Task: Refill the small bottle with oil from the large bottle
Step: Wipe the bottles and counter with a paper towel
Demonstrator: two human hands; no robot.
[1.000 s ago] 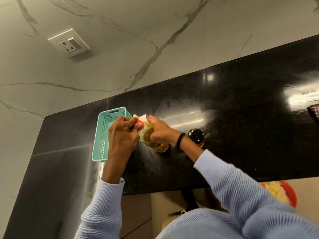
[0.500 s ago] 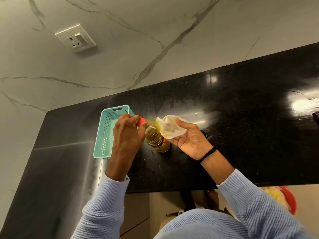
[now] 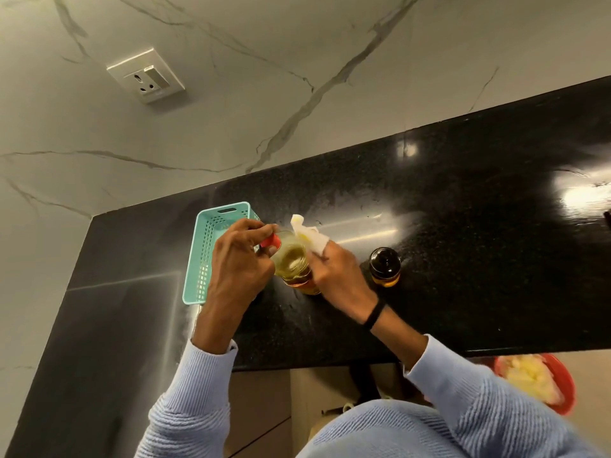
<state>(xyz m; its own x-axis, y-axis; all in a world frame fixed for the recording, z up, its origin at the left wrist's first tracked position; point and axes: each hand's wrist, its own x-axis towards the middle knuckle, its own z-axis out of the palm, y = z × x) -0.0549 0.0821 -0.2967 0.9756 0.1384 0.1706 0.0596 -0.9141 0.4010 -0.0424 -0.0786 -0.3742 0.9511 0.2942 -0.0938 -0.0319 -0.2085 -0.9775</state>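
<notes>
Left hand [image 3: 238, 262] fingers pinch red cap [image 3: 271, 241]; right hand [image 3: 334, 276] grips tissue [image 3: 307, 234] at large bottle [image 3: 292, 259] (small bottle [image 3: 384, 266] capped, pour likely done).

- I am looking at a kitchen in a home.
- A long black stone counter [image 3: 463, 226] shines under the lights.
- The wall [image 3: 297, 44] behind it is pale with grey marble lines, and a plug socket [image 3: 145, 76] is set in it.
- A big bottle of yellow oil [image 3: 292, 259] and a small bottle [image 3: 384, 267] with a dark cap are on the counter, near a blue-green plastic basket [image 3: 201, 259].
- Brown cupboard fronts [image 3: 258, 408] sit under the counter.
- A red bowl [image 3: 567, 385] of pale food is low on the right.
</notes>
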